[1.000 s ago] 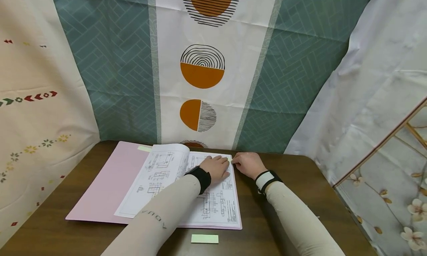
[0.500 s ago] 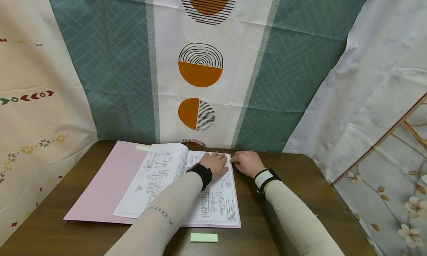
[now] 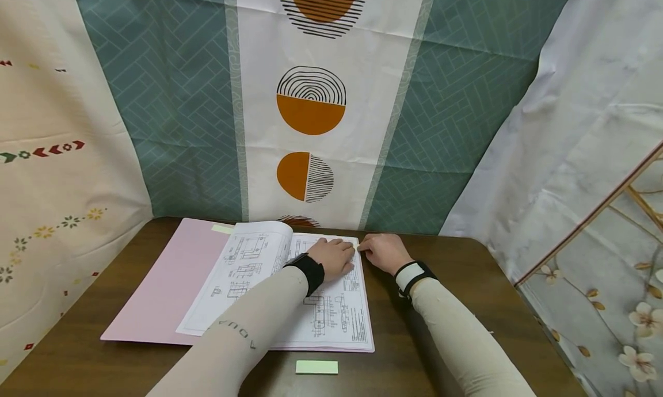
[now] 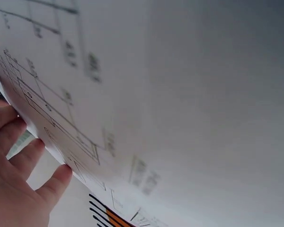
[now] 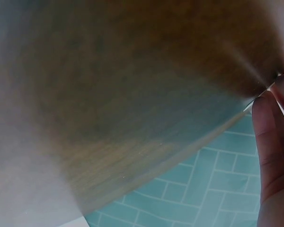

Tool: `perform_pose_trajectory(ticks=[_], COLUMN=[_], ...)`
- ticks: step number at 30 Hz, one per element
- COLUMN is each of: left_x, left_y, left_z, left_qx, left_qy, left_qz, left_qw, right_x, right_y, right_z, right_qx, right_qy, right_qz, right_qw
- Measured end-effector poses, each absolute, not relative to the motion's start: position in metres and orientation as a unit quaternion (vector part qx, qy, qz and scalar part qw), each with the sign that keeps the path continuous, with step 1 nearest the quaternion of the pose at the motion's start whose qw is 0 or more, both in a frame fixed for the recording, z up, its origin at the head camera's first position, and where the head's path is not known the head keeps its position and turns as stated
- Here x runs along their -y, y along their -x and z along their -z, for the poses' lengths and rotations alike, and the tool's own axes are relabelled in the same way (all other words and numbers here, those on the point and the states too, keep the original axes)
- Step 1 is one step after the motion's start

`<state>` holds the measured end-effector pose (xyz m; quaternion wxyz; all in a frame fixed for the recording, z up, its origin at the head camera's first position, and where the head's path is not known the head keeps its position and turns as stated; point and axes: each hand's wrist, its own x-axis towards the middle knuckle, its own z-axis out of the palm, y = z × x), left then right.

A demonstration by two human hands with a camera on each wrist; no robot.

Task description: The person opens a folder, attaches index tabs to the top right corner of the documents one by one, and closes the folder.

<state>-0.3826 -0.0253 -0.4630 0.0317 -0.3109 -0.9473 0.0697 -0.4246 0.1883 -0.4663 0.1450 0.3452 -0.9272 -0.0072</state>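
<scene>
Paper is what both my hands are on: a sheaf of printed technical drawings (image 3: 331,305) lying in an open pink folder (image 3: 160,293) toward the far edge of the surface (image 3: 456,305), left of its middle. My left hand (image 3: 336,258) lies palm down on the right-hand page with its fingers (image 4: 19,151) nearly straight, pressing the sheet flat near its far right corner. My right hand (image 3: 382,252) sits just beside it at that same corner, its fingers (image 5: 270,142) curled and pinching what looks like the thin edge of the page; the wrist view shows only a sliver between fingertip and thumb, so I cannot tell whether a small tab is there too. One leaf (image 3: 248,270) is already turned over and arches across the left side of the folder, and a pale green tab (image 3: 223,229) peeks out at the folder's far edge. Another green sticky strip (image 3: 316,367) lies unused at the near edge. I judge the work partly done: some pages handled, this corner in hand, the spare strip not yet placed.
</scene>
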Motion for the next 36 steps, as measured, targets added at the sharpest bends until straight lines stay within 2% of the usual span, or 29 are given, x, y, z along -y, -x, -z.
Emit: perform_pose_trajectory(ticks=[8,18,24,30,36], left_x=[0.022,0.015,0.014,0.023,0.041], left_y=[0.377,0.372,0.364,0.339,0.304], left_z=[0.451,0.450,0.450,0.446,0.451], left_qx=[0.960,0.970,0.967,0.956,0.938], left_qy=[0.271,0.234,0.231,0.250,0.303], left_qz=[-0.061,-0.054,-0.101,-0.140,-0.129], left_qw=[0.021,0.046,0.050,0.062,0.112], right_x=[-0.188,-0.188,-0.189,-0.186,-0.181], right_y=[0.422,0.424,0.423,0.419,0.404], right_z=[0.466,0.467,0.469,0.468,0.464], right_qx=[0.925,0.923,0.924,0.932,0.937], right_qy=[-0.349,-0.349,-0.345,-0.328,-0.321], right_qz=[0.000,0.010,-0.001,0.000,0.009], right_qw=[0.150,0.160,0.163,0.152,0.139])
